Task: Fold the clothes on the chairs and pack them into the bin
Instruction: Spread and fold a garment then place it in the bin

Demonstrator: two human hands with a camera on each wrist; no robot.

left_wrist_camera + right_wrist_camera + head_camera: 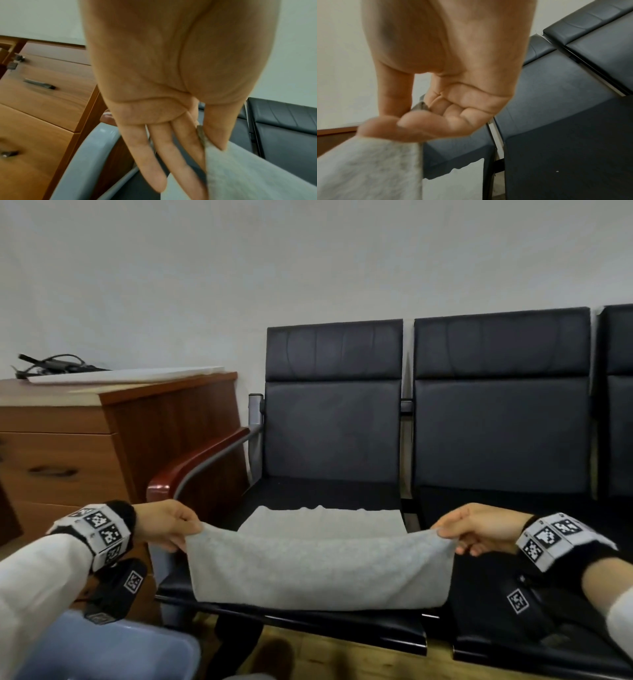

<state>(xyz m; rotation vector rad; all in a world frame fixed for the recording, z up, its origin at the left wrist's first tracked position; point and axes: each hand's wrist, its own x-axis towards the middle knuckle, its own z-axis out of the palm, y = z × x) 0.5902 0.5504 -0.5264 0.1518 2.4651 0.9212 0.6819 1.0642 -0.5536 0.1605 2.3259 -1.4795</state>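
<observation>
A light grey garment (318, 563) lies partly on the left black chair seat (301, 491), its near edge lifted and stretched between my hands. My left hand (186, 530) pinches the garment's left corner (205, 147) between thumb and fingers. My right hand (445, 534) pinches the right corner (419, 106) the same way. The far part of the garment (467, 180) rests flat on the seat. A blue-grey bin (113, 648) sits low at the left, below my left wrist; its rim (82, 159) shows in the left wrist view.
A wooden drawer cabinet (68, 453) stands left of the chairs, with a white board and cables on top. The chair's red-brown armrest (195, 463) lies between cabinet and seat. A second black chair (500, 412) stands to the right. Wooden floor shows below.
</observation>
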